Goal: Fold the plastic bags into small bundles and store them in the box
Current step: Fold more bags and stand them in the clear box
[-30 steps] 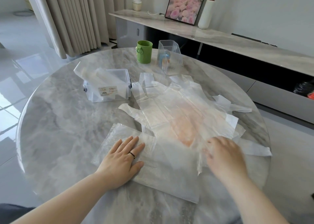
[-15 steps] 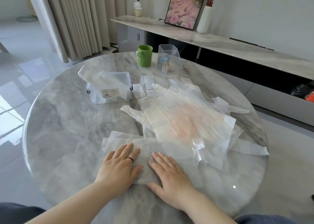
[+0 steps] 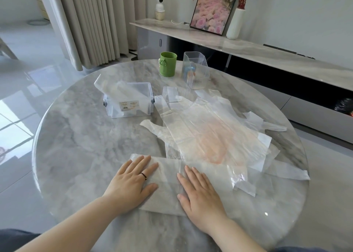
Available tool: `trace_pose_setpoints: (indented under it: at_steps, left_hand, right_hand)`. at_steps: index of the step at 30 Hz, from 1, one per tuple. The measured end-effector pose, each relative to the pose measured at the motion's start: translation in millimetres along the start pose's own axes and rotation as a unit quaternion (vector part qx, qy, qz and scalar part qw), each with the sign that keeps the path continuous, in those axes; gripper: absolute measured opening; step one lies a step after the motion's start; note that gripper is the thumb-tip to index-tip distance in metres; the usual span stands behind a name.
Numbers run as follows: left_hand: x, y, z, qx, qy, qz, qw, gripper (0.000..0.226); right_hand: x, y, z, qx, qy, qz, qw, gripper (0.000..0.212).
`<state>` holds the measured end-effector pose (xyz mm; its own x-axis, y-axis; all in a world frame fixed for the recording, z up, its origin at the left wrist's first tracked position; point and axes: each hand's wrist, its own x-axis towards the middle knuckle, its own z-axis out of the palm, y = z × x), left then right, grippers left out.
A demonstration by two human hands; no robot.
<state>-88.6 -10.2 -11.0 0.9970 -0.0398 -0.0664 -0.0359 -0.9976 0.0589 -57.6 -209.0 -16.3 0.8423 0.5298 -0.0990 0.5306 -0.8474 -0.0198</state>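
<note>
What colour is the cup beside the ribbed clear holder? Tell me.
Green cup, clearest in the head view.

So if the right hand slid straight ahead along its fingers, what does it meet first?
The right hand lies flat on the folded bag, fingers pointing away and slightly left. Sliding on, it would likely first meet the pile of loose bags; the box lies farther left.

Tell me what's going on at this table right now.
A person is folding plastic bags. Both hands, the left hand and the right hand, lie flat, pressing a folded translucent bag against the round marble table. A loose pile of unfolded bags lies just beyond it. The clear storage box stands further back to the left, with a bag draped over it. A green cup stands near the far edge.
</note>
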Motion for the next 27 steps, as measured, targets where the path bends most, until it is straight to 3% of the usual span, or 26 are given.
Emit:
trace_pose_setpoints:
  at_steps: [1,3,5,9,14,18,21,22,24,25,27]
  left_hand:
    - [0.1,0.3,0.1,-0.009,0.009,-0.001,1.000,0.127]
    - [-1.0,3.3,-8.8,0.040,-0.017,0.016,0.999,0.097]
    - [-3.0,12.1,-3.1,0.045,0.006,0.055,0.997,0.073]
    - [-3.8,22.1,6.8,0.033,-0.019,0.086,0.996,0.067]
    - [-2.8,20.8,9.6,0.073,-0.007,0.088,0.993,0.065]
    - [-2.5,20.5,11.7,0.069,-0.005,0.081,0.994,0.065]
    - [-6.2,20.3,8.7,0.063,-0.005,0.081,0.995,0.065]
    - [-8.0,19.5,6.6,0.052,-0.005,0.081,0.995,0.065]
    - [-11.0,19.1,1.1,0.027,-0.006,0.087,0.996,0.064]
    - [-12.1,18.5,-1.6,0.014,-0.002,0.093,0.996,0.064]
    - [-14.4,17.5,-5.5,-0.008,0.020,0.112,0.993,0.063]
  right_hand:
    - [0.2,0.5,-0.6,0.001,-0.018,0.014,1.000,0.051]
    - [0.7,2.2,-1.8,0.014,-0.039,0.026,0.999,0.053]
    - [1.2,3.0,-0.2,0.023,-0.035,0.016,0.999,0.053]
    - [3.8,6.6,4.8,0.042,-0.043,0.018,0.998,0.056]
    - [-8.1,40.1,-5.2,0.063,0.003,0.101,0.993,0.114]
    - [-28.5,77.8,-18.3,0.090,0.006,0.246,0.965,0.067]
    - [-35.2,82.9,-23.7,0.087,0.058,0.323,0.941,0.058]
    - [-35.9,80.0,-25.6,0.091,0.106,0.303,0.943,0.055]
    - [-37.3,65.0,-31.6,0.086,0.205,0.163,0.961,0.046]
    - [-37.8,52.1,-35.8,0.070,0.205,0.071,0.974,0.046]
    - [-40.2,28.1,-40.7,0.028,0.109,-0.037,0.993,0.049]
